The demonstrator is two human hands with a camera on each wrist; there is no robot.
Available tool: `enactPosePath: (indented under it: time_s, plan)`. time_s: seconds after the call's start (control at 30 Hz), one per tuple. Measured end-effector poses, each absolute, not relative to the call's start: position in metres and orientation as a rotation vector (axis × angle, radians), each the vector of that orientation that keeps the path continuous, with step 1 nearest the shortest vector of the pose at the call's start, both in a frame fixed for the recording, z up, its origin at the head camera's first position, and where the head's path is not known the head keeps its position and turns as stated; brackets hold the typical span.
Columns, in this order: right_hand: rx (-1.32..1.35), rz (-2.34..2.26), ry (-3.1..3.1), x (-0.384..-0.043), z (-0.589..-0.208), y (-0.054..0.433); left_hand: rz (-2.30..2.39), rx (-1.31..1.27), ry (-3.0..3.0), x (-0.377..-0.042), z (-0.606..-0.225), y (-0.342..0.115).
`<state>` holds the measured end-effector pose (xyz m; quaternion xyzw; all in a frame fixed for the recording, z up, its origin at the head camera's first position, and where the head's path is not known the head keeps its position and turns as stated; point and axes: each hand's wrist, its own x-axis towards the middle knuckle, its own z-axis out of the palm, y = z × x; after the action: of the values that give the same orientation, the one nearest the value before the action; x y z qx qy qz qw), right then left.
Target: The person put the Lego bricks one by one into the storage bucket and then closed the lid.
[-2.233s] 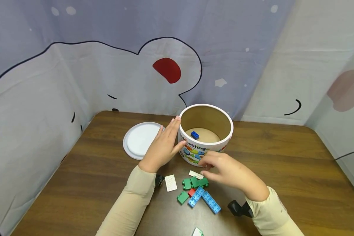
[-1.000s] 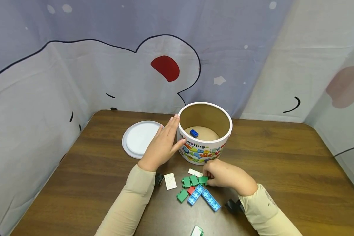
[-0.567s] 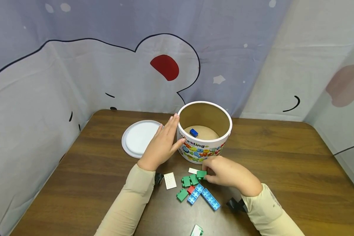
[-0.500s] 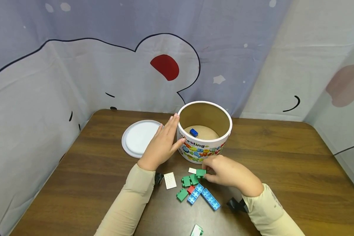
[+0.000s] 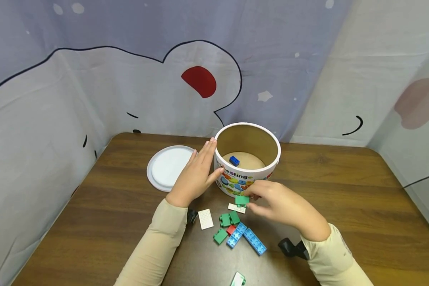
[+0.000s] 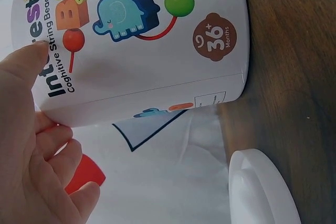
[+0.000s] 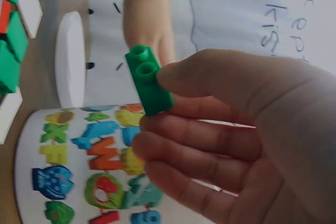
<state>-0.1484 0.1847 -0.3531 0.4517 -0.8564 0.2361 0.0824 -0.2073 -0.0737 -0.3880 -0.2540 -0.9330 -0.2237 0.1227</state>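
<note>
A green toy brick [image 7: 149, 82] is pinched between the thumb and fingers of my right hand [image 5: 282, 202], its two studs showing in the right wrist view. In the head view it is raised off the table in front of the printed bucket [image 5: 246, 174]. My left hand [image 5: 193, 174] lies with straight fingers against the bucket's left side, thumb on the printed wall [image 6: 157, 66]. Inside the open bucket a small blue brick [image 5: 234, 161] rests on the floor. Below the right hand lies a narrow white plate piece [image 5: 236, 208].
Several bricks lie on the wooden table [image 5: 307, 167]: green ones [image 5: 220, 236], a red one [image 5: 230, 230] and two light-blue ones [image 5: 254, 241]. A white plate piece [image 5: 205, 219] sits left of them. A white lid [image 5: 169, 167] is left of the bucket; a white-and-green piece [image 5: 238, 279] is nearest me.
My right hand has taken a green brick from the group of bricks and lifted it toward the bucket. My left hand stays at the bucket's side.
</note>
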Motion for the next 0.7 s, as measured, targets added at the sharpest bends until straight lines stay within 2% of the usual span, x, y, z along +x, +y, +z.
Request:
enactPosePath:
  time_s: [0.33, 0.7]
  plan:
    - [1.373, 0.929, -2.198, -0.157, -0.339, 0.194, -0.650, -0.747, -2.711, -0.206, -0.387, -0.074]
    - [1.172, 0.972, -2.171, -0.178, -0.323, 0.193, -0.646, -0.752, -2.695, -0.207, -0.389, -0.073]
